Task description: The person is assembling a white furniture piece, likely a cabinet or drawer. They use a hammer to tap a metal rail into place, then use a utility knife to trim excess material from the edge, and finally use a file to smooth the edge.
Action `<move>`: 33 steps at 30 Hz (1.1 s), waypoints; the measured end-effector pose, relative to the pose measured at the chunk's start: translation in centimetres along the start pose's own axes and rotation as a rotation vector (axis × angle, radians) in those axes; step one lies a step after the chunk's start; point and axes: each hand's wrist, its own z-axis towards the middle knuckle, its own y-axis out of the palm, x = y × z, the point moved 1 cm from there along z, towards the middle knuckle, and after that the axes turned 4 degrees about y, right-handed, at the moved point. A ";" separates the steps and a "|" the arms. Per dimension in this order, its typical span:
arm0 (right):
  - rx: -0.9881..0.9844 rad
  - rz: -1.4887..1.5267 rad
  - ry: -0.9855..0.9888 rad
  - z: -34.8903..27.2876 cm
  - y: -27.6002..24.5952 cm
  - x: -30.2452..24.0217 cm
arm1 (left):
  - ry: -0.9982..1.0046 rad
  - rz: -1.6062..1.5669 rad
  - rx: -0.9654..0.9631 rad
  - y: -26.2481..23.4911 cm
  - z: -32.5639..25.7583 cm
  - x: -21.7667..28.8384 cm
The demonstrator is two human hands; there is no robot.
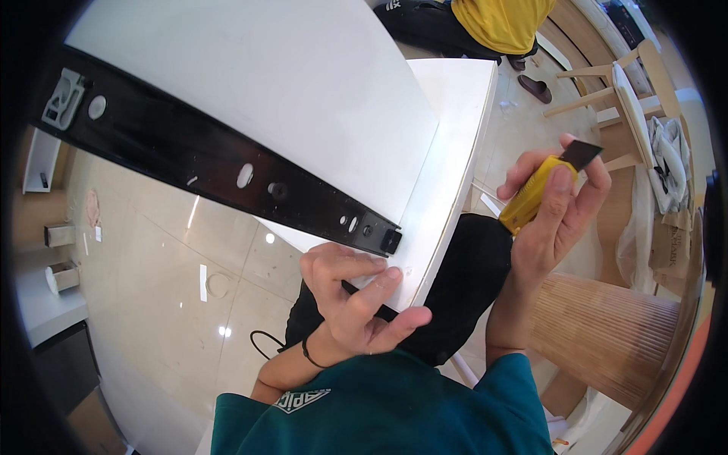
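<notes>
In my right hand (pixel 557 212) is a yellow utility knife (pixel 531 196), its dark blade (pixel 583 154) out and pointing up and away from me. The fingers and thumb wrap round its body. My left hand (pixel 353 299) is open at the near corner of a white panel (pixel 436 220), fingertips touching its surface and thumb held apart. Just beyond those fingertips ends a black metal drawer slide (pixel 220 163). It is fixed along the lower edge of a large white board (pixel 265 83) that stands on the panel. A grey clip sits at the slide's far left end.
A person in a yellow top (pixel 500 26) sits or crouches at the back. A brown slipper (pixel 535 89) lies on the tiled floor near a wooden chair (pixel 618 98). A ribbed wooden piece (pixel 607 334) stands at right. White strips and a looped band (pixel 218 285) lie at left.
</notes>
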 end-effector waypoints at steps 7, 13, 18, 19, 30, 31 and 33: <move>-0.209 -0.235 0.028 -1.7 0.2 -0.1 | 0.102 0.005 -0.049 -0.4 -0.2 -1.2; -0.113 -0.236 0.050 -2.3 1.6 0.2 | 0.079 -0.075 -0.043 -0.6 -0.5 -1.6; 0.040 -0.108 0.045 -2.5 2.2 0.7 | 0.037 -0.116 -0.018 -0.6 -0.7 -1.7; 0.060 -0.098 0.029 -2.5 2.2 0.9 | 0.035 -0.123 -0.016 -0.6 -0.8 -1.7; 0.208 -0.062 -0.068 -2.7 3.1 0.4 | 0.081 -0.113 0.017 -0.7 -0.9 -1.9; 0.237 -0.066 -0.073 -2.5 3.4 0.5 | 0.063 -0.109 0.017 -0.8 -0.8 -1.8; 0.295 -0.074 -0.084 -2.3 3.7 0.6 | 0.048 -0.102 0.019 -0.9 -0.8 -1.7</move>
